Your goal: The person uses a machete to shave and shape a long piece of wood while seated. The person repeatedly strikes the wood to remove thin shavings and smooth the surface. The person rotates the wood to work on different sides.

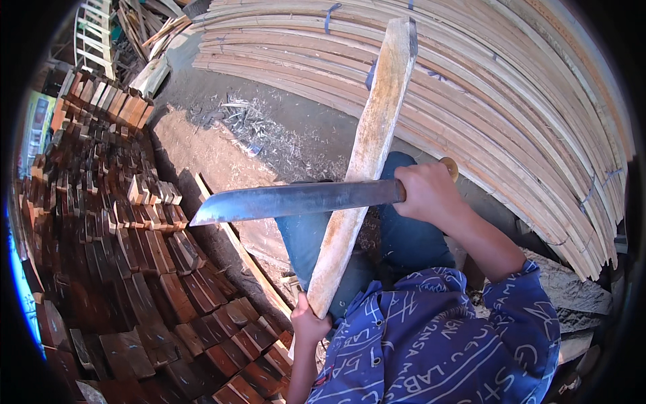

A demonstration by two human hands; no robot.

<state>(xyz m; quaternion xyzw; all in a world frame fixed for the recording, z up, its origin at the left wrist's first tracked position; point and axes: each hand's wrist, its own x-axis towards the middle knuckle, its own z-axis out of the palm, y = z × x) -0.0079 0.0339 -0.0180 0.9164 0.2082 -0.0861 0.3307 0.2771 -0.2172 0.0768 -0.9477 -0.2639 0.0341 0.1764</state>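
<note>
My right hand [427, 193] is closed around the handle of a machete [289, 202]. Its broad dark metal blade points left and crosses over a long wooden plank [370, 141]. The plank is pale with brownish patches and slants from my lap up toward the far right. At its near end, my left hand [311, 322] grips the wood low down, beside my shirt. Whether the blade touches the plank or hovers above it, I cannot tell. Part of the plank's middle is hidden under the blade.
Stacked dark reddish wood blocks [148, 283] fill the left side. Long thin strips [484, 87], tied in bundles, curve across the back and right. Shavings [256, 131] lie on the ground ahead. A narrow batten [245, 252] lies beside the stack, and a pale ladder-like frame [94, 37] stands far left.
</note>
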